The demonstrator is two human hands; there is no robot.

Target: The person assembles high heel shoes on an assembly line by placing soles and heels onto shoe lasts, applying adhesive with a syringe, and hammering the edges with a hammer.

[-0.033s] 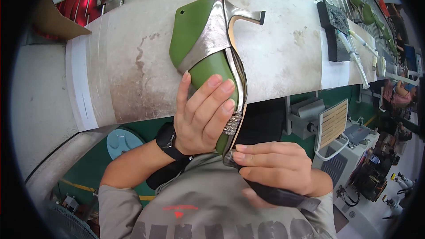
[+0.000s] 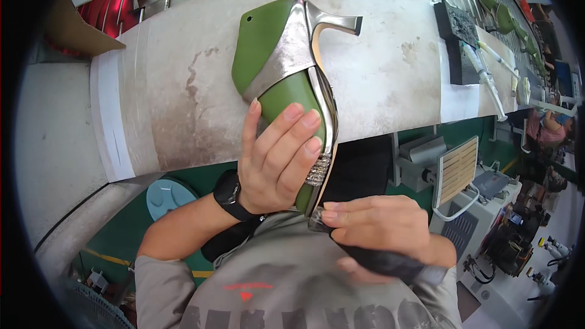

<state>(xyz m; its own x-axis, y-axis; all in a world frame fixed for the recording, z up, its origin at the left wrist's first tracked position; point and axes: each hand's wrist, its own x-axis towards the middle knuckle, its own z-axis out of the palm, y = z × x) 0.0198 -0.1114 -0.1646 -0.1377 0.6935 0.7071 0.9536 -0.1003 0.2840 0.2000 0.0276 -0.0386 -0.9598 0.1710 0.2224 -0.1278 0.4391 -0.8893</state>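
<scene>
One shoe (image 2: 291, 52), partly behind left hand (image 2: 275, 161)

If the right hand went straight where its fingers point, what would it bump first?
Likely the toe of the metallic silver, high-heeled shoe on its smooth green form, just ahead of the right hand; depth is unclear.

I see the shoe (image 2: 287, 55) under the left hand (image 2: 274, 161), the table (image 2: 390, 73) ahead, and a block (image 2: 457, 27) on it, forward-right of the right hand (image 2: 384, 228).
</scene>
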